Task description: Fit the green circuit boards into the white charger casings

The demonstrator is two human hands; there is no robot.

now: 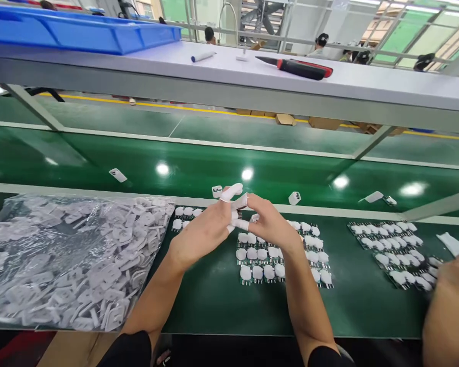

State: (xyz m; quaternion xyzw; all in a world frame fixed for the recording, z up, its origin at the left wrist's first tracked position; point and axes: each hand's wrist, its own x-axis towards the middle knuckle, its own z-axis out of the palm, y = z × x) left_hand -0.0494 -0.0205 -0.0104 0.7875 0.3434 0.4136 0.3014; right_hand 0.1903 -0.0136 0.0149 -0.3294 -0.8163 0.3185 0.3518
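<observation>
From my place far away, I look through the head camera at my two hands, which meet above the worktop point(210, 311). My left hand point(206, 232) and my right hand point(271, 221) have bent fingers, with white covers on several tips, and these fingers come together with only small gaps. A small white piece point(255, 218) shows beside the right fingers; it seems to be between the hands, but the covers and the piece have almost the same colour, so I cannot tell which hand really grips it.

The step in hand, I judge, is fine work on this one piece, with both hands together. Below and around my right forearm lie the circuit boards point(269, 273) in rows, each with a white rounded pad. To the left is a clear plastic bag point(72, 260) with many loose white parts. Ahead, a white housing point(217, 191) lies on the green belt point(199, 173), just beyond my left fingers.

In my opinion, the next move calls for light, exact pressure from the fingertips, and for the forearms not to brush the boards. At the right, another person's hand point(457, 275) is near other boards, well apart from mine.
</observation>
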